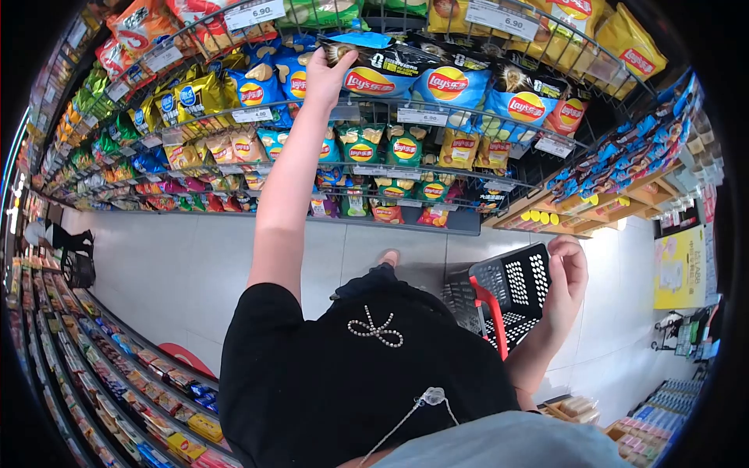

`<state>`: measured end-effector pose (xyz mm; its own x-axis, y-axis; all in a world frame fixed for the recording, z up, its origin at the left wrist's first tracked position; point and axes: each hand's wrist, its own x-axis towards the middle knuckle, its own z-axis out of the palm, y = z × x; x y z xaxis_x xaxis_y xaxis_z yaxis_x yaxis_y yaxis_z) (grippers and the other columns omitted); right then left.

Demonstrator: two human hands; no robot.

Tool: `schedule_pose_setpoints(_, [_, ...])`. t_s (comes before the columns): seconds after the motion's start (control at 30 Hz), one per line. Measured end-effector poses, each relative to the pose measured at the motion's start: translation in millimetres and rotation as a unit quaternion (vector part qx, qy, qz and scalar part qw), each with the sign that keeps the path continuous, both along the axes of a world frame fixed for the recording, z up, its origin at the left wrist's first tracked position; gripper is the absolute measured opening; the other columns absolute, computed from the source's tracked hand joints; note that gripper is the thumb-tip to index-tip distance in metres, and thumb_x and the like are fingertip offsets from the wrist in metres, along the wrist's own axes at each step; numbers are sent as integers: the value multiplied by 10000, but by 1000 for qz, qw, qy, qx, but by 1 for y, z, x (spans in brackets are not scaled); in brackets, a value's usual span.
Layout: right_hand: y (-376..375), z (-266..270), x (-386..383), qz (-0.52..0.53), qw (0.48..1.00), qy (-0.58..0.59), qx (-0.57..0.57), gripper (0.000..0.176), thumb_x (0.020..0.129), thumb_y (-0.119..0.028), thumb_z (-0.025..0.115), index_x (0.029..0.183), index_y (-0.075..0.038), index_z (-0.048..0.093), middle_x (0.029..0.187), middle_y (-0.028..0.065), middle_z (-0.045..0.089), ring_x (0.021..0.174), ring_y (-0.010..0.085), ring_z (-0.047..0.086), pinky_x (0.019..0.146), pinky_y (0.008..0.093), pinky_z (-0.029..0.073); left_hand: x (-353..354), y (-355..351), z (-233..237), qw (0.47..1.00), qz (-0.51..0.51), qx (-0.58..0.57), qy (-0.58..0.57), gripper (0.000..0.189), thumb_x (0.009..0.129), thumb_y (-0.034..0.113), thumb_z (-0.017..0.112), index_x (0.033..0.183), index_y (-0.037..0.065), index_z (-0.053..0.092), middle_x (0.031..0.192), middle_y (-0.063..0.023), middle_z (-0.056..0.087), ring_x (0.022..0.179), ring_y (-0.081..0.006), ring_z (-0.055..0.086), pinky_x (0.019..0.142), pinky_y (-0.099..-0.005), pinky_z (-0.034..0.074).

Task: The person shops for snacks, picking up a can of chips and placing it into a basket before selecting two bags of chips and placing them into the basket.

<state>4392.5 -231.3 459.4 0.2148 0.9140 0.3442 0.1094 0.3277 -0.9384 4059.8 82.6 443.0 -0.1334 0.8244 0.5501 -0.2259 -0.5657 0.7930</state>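
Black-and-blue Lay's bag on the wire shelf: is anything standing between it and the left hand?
Nothing visible. The left hand is right at the upper left corner of the black-and-blue Lay's bag, touching it. The white price label sits lower, outside that path.

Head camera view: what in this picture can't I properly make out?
All in the head view:
Left hand: most fingers are hidden, apparently by the hand itself and the blue-and-black Lay's bag, so its grip is unclear.
Basket: its near part is covered by the black shirt.
That bag's fine print: too small.
Distant person, far left: too small for detail.
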Motion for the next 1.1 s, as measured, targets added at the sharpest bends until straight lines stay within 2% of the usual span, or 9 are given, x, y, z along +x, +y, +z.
schedule_pose_setpoints(0.33, [-4, -4, -17, 35, 992, -120, -12, 236, 698, -8, 588, 913, -5, 492, 1022, 101, 469, 1001, 195, 447, 907, 304, 324, 27, -95, 45, 992, -57, 84, -77, 198, 761, 5, 630, 939, 4, 542, 907, -56, 606, 793, -116, 575, 723, -244, 464])
schedule_pose_setpoints(0.47, [-5, -13, -34, 49, 992, -114, 13, 699, 615, -149, 731, 1195, 16, 379, 1227, 149, 404, 1165, 261, 383, 975, 382, 291, 57, -155, 44, 983, -128, -42, -123, 195, 792, 9, 587, 970, -9, 510, 912, -87, 601, 793, -142, 583, 736, -286, 485])
schedule_pose_setpoints(0.57, [-5, -18, -42, 26, 974, -226, -16, 1048, 463, -334, 823, 1286, 4, 269, 1300, 171, 348, 1211, 308, 334, 991, 382, 276, 84, -190, 16, 949, -194, -195, -156, 184, 806, 37, 580, 976, 5, 518, 922, -84, 600, 796, -144, 585, 723, -288, 492])
schedule_pose_setpoints(0.6, [-5, -25, -42, 26, 964, -264, 3, 1076, 451, -354, 824, 1292, 1, 255, 1287, 191, 357, 1204, 314, 347, 980, 366, 293, 92, -200, 7, 927, -215, -252, -177, 181, 810, 48, 578, 978, 10, 521, 926, -82, 600, 799, -144, 586, 720, -290, 495])
schedule_pose_setpoints(0.67, [-12, -38, -44, 60, 967, -237, -77, 1166, 441, -427, 824, 1313, 16, 189, 1274, 187, 375, 1192, 283, 372, 978, 358, 291, 102, -214, -10, 877, -282, -333, -200, 199, 823, 83, 571, 1006, 22, 520, 947, -81, 597, 828, -156, 589, 727, -295, 496])
schedule_pose_setpoints(0.73, [-17, -49, -43, 57, 973, -202, -97, 1099, 466, -359, 834, 1287, 38, 221, 1164, 170, 481, 1092, 252, 473, 920, 336, 361, 108, -225, -27, 856, -293, -378, -194, 204, 828, 90, 565, 1015, 23, 519, 951, -83, 597, 837, -161, 591, 736, -297, 495])
schedule_pose_setpoints(0.87, [-33, -82, -34, 85, 978, -58, -184, 861, 561, -233, 794, 1238, 26, 329, 1111, 142, 524, 1039, 205, 506, 899, 308, 379, 115, -243, -35, 840, -304, -418, -166, 260, 825, 92, 570, 1060, 19, 484, 999, -81, 580, 882, -167, 581, 750, -300, 494])
schedule_pose_setpoints(1.0, [-53, -103, -29, 141, 963, 110, -201, 737, 627, -171, 753, 1216, 26, 356, 1121, 99, 510, 1022, 155, 488, 894, 292, 378, 110, -246, -51, 834, -354, -410, -105, 356, 844, 260, 556, 1105, 39, 459, 1042, -72, 564, 942, -161, 557, 789, -317, 467])
schedule_pose_setpoints(1.1, [-67, -111, -26, 171, 930, 218, -243, 716, 649, -138, 730, 1228, 22, 339, 1131, 103, 505, 1036, 162, 485, 894, 289, 380, 110, -254, -63, 851, -366, -370, -64, 425, 878, 382, 451, 1130, 41, 464, 1064, -78, 562, 995, -163, 536, 846, -336, 428])
